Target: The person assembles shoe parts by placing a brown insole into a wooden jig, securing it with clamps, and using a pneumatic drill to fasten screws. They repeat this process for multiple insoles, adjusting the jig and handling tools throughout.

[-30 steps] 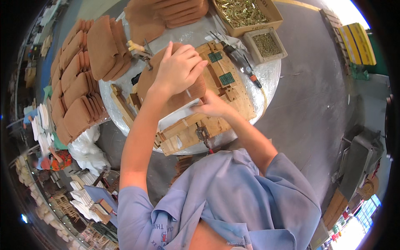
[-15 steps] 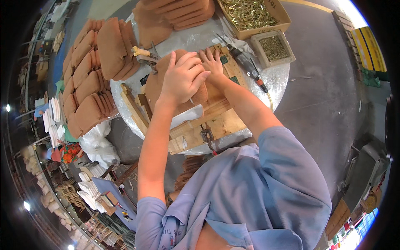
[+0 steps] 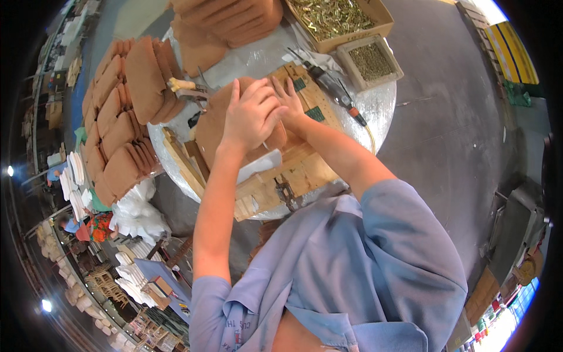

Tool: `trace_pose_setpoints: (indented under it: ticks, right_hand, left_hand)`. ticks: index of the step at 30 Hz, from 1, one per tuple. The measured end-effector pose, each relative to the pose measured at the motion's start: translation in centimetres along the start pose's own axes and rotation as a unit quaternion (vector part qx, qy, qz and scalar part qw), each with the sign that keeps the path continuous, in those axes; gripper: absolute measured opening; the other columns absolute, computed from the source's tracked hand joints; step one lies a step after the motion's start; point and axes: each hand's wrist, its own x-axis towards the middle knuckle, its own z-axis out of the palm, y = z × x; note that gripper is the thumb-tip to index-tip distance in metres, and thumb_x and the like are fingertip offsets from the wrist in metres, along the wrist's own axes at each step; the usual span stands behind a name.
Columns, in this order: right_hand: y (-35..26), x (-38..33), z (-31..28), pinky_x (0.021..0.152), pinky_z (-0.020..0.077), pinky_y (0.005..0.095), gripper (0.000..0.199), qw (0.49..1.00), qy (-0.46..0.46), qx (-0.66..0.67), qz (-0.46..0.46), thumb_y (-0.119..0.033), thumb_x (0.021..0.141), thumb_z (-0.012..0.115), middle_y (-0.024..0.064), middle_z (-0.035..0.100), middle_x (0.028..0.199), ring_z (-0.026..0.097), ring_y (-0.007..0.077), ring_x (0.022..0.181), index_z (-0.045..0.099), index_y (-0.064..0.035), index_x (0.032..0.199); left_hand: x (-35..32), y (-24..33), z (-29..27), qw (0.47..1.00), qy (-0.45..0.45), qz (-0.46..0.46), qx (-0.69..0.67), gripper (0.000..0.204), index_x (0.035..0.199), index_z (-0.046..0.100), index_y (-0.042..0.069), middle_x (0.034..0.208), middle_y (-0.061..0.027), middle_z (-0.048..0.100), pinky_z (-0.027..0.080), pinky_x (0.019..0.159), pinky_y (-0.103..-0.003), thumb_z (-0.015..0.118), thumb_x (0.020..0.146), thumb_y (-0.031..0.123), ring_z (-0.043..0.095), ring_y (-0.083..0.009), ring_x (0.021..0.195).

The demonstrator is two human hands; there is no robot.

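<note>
A brown padded cushion cover [image 3: 211,126] lies over a wooden frame [image 3: 293,176] on a round, foil-wrapped table [image 3: 375,105]. My left hand [image 3: 249,114] presses flat on top of the brown cover, fingers spread toward the far side. My right hand [image 3: 291,101] sits just right of it, fingers on the cover's far edge where it meets the wood. White foam [image 3: 261,164] shows under the cover near my left wrist. Neither hand holds a tool.
Stacks of finished brown cushions [image 3: 126,111] crowd the table's left and far side. A cardboard box of brass fittings [image 3: 337,17], a smaller box of screws [image 3: 370,61], a pneumatic tool [image 3: 334,88] and a wood-handled hand tool [image 3: 187,88] lie about. Grey floor is at right.
Both hands have shifted farther across the table over the brown cover, the right hand moving up from the frame's near side to beside the left. The camera view has drifted.
</note>
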Motion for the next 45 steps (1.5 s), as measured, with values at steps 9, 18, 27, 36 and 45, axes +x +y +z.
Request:
trace_pose_setpoints:
  ticks: [9, 18, 27, 36, 45]
  right_hand:
    - [3.1, -4.7, -4.2, 0.132, 0.0165, 0.0638, 0.054, 0.999, 0.02, 0.013, -0.038, -0.032, 0.102, 0.06, 0.0069, 0.042, 0.17, 0.019, 0.0332, 0.166, 0.059, -0.0093, 0.151]
    - [-0.5, -22.5, -2.5, 0.101, 0.0446, 0.0413, 0.015, 0.988, 0.058, 0.138, -0.047, -0.028, 0.091, 0.075, 0.0006, 0.064, 0.119, 0.057, 0.024, 0.122, 0.075, -0.015, 0.097]
    - [-0.7, -13.8, -7.5, 0.102, 0.0462, 0.0423, 0.044, 0.969, 0.124, 0.153, 0.147, -0.031, 0.087, 0.081, 0.0053, 0.063, 0.131, 0.059, 0.0291, 0.123, 0.067, -0.016, 0.127]
    - [6.6, -5.5, -6.6, 0.09, 0.06, 0.0529, 0.053, 0.923, -0.016, 0.271, 0.271, -0.036, 0.089, 0.074, 0.0195, 0.078, 0.114, 0.075, 0.0419, 0.104, 0.065, -0.0101, 0.135]
    - [9.9, -4.1, -5.6, 0.082, 0.0609, 0.0541, 0.046, 0.931, -0.04, 0.265, 0.25, -0.054, 0.097, 0.068, 0.02, 0.079, 0.097, 0.076, 0.0441, 0.094, 0.077, -0.0102, 0.108]
  left_hand:
    - [0.6, -0.8, 3.0, 0.999, 0.023, 0.026, 0.009, 0.034, 0.099, 0.08, 0.016, 0.118, 0.0007, 0.072, 0.028, 0.125, -0.071, 0.063, 0.107, 0.044, 0.058, -0.0254, 0.141]
    - [1.4, -1.1, 4.6, 1.0, -0.018, 0.021, 0.005, 0.03, 0.107, 0.08, 0.012, 0.129, -0.001, 0.071, 0.025, 0.128, -0.07, 0.059, 0.109, 0.034, 0.052, -0.0271, 0.148]
    - [0.0, 0.1, 5.1, 0.997, 0.04, -0.059, -0.012, 0.028, 0.108, 0.08, 0.014, 0.146, -0.0013, 0.065, 0.016, 0.123, -0.081, 0.061, 0.107, 0.034, 0.043, -0.0313, 0.155]
    - [0.0, 0.8, 6.6, 0.992, 0.053, -0.116, -0.006, 0.023, 0.107, 0.081, 0.019, 0.154, -0.0011, 0.062, 0.012, 0.124, -0.082, 0.065, 0.104, 0.036, 0.039, -0.032, 0.158]
    - [2.0, 1.4, 10.7, 0.989, 0.064, -0.134, 0.014, 0.017, 0.1, 0.08, 0.018, 0.149, -0.0032, 0.063, 0.012, 0.124, -0.082, 0.067, 0.098, 0.029, 0.042, -0.0323, 0.156]
